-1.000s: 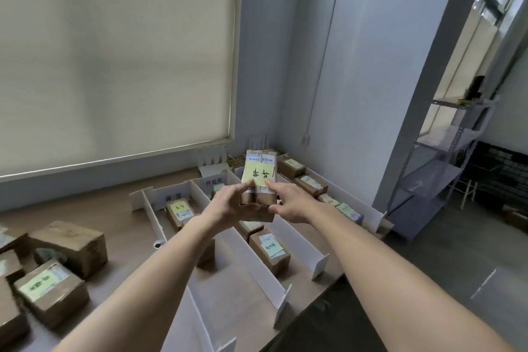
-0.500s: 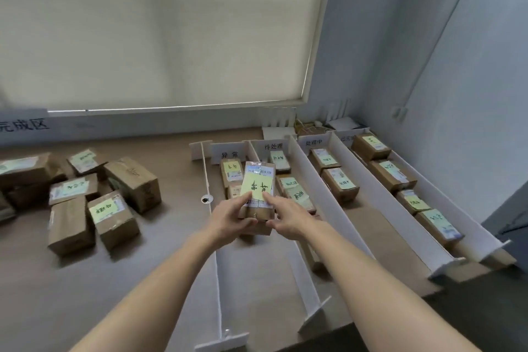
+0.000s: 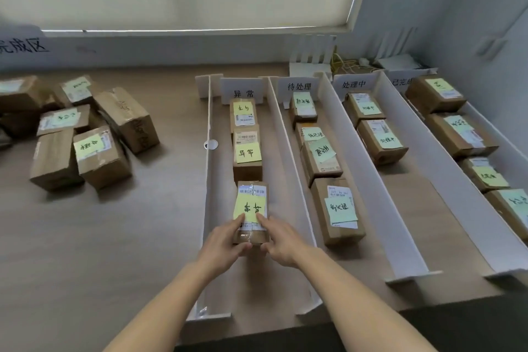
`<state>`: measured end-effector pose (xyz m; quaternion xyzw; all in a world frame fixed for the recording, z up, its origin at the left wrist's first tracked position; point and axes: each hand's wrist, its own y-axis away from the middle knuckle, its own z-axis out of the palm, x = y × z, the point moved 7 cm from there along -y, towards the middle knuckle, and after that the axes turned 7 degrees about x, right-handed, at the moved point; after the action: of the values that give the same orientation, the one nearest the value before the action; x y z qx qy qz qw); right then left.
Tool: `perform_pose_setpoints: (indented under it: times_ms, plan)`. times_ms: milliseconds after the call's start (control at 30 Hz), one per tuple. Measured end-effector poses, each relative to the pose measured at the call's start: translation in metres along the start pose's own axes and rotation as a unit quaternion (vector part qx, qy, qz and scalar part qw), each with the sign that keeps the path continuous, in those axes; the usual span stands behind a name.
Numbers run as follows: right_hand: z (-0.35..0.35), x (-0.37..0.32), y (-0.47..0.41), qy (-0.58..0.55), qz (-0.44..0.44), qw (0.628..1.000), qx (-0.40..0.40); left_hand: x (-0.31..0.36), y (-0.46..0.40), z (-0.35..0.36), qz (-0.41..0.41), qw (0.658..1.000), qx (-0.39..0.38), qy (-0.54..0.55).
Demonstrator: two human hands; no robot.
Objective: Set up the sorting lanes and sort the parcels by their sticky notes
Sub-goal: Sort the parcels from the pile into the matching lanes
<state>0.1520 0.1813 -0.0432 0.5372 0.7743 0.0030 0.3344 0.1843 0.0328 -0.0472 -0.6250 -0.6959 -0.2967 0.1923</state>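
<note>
A small brown parcel [image 3: 252,200] with a yellow sticky note sits in the leftmost lane, behind two other noted parcels [image 3: 247,157]. My left hand [image 3: 225,240] grips its near left side and my right hand [image 3: 281,240] grips its near right side. White foam-board dividers [image 3: 288,157] form several lanes on the wooden table, each with a labelled card [image 3: 243,91] at the far end. The other lanes hold parcels with green or yellow notes [image 3: 337,211].
A heap of unsorted brown parcels [image 3: 85,134] lies on the table at the left. White board scraps and cords [image 3: 343,63] sit against the back wall under the window blind. The table's front edge [image 3: 257,331] runs just below the lanes.
The view swung left and down onto the lanes. The parcel held up in both hands has come down into the leftmost lane, behind the two parcels there.
</note>
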Motion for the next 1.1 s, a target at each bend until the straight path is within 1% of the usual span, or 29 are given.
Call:
perform_pose_setpoints:
  times_ms: [167, 433, 600, 733, 1100]
  plan:
    - [0.029, 0.022, -0.025, 0.021, -0.011, 1.0, -0.021, -0.022, -0.011, 0.029, -0.028, 1.0, 0.0, -0.008]
    - [0.048, 0.034, -0.045, 0.061, -0.03, 0.998, 0.002, -0.038, -0.029, 0.047, -0.045, 0.999, 0.018, -0.001]
    - [0.044, 0.036, -0.059, 0.055, -0.026, 0.998, 0.004, -0.037, -0.039, 0.046, -0.047, 0.998, 0.04, 0.028]
    - [0.037, 0.035, -0.065, 0.045, -0.025, 0.999, 0.004, -0.035, -0.046, 0.045, -0.051, 0.997, 0.041, 0.037]
    - [0.035, 0.036, -0.074, 0.065, -0.022, 0.998, -0.002, -0.036, -0.048, 0.045, -0.053, 0.996, 0.054, 0.058]
